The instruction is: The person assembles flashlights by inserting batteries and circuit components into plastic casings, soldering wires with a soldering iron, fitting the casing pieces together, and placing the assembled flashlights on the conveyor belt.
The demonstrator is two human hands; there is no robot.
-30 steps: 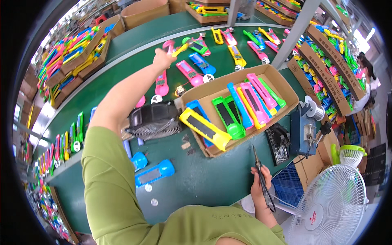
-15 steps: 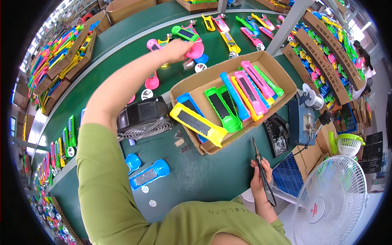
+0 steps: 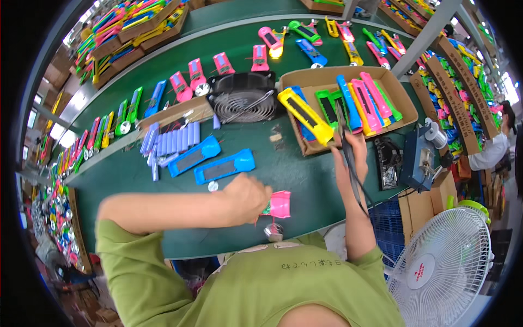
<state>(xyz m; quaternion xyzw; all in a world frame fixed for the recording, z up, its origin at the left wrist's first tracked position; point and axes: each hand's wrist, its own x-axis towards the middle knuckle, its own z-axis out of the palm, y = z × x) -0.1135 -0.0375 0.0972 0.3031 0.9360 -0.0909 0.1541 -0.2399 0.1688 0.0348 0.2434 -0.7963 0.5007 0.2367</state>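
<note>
My left hand (image 3: 248, 197) is closed on a pink plastic lamp housing (image 3: 280, 204) low over the near edge of the green table. A round, shiny reflector (image 3: 273, 232) hangs by wires at the housing's near side. My right hand (image 3: 353, 150) grips a soldering iron (image 3: 346, 143), its thin tip pointing away from me over the near side of a cardboard box (image 3: 321, 148). Coloured casings stand in that box, with a yellow casing (image 3: 305, 115) lying across its left end. Two blue casings (image 3: 224, 167) lie flat beyond my left hand.
Purple cylindrical cells (image 3: 173, 140) lie in a cluster at left. A black fan with a wire guard (image 3: 242, 98) stands left of the box. Right of it are a black tray (image 3: 388, 163) and a blue solder-spool unit (image 3: 417, 158). A white fan (image 3: 436, 256) stands near right.
My left hand has come back from the far row of lamps to the near edge, bringing a pink housing. My right hand has moved the soldering iron forward to the box. The view has shifted.
</note>
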